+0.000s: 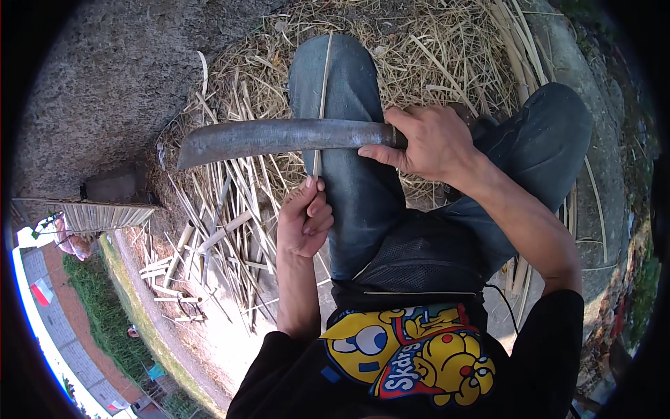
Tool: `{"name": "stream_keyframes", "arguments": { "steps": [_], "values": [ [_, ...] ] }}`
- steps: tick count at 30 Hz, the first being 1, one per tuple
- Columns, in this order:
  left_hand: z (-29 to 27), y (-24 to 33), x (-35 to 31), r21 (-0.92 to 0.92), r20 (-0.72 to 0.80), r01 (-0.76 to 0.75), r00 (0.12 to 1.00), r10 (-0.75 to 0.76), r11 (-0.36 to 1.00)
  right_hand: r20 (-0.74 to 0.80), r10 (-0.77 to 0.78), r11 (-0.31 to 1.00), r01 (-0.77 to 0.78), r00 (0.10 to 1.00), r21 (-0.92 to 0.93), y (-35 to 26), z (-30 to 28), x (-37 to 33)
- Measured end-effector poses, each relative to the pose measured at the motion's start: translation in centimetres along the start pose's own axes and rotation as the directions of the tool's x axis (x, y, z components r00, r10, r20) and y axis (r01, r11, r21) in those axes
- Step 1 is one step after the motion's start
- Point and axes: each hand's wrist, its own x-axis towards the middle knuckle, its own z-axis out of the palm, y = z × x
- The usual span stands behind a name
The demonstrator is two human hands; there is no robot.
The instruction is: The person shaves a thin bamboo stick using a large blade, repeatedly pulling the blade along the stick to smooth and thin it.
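Note:
My right hand (pixel 436 143) grips the handle of a machete (pixel 272 143), thumb and forefinger lying along its near end. The long dark blade points left across my left thigh. Beneath the blade passes a thin bamboo strip (pixel 325 80), running roughly lengthwise over the knee of my jeans (pixel 349 202). Close to the blade's near edge, my left hand (pixel 306 216) pinches the strip between thumb and fingers, the other fingers curled in. Whether the blade presses on the strip cannot be told.
Split bamboo pieces (pixel 227 234) lie in a loose pile left of my leg. Shavings (pixel 447 56) cover the ground ahead, and longer strips (pixel 520 49) lie at the far right. A rough grey wall (pixel 139 77) rises at the left. A black pouch (pixel 419 258) rests on my lap.

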Motion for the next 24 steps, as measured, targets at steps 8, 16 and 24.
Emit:
{"name": "stream_keyframes", "arguments": {
  "steps": [8,16,24],
  "values": [
    [0.9,-0.3,-0.2,0.058,-0.066,-0.021,0.998,0.025,0.998,0.121,-0.011,0.999,0.015,0.993,-0.028,-1.1,0.5,-0.2],
    [1.2,-0.6,-0.1,0.114,-0.111,-0.073,0.990,0.086,0.991,0.025,0.161,0.985,-0.159,0.987,-0.066,0.3,-0.7,2.0],
    [0.5,-1.0,-0.8,0.135,-0.058,-0.081,0.994,0.090,0.988,-0.034,0.177,0.976,-0.180,0.984,-0.119,1.5,-1.8,3.2]
  ]
}}
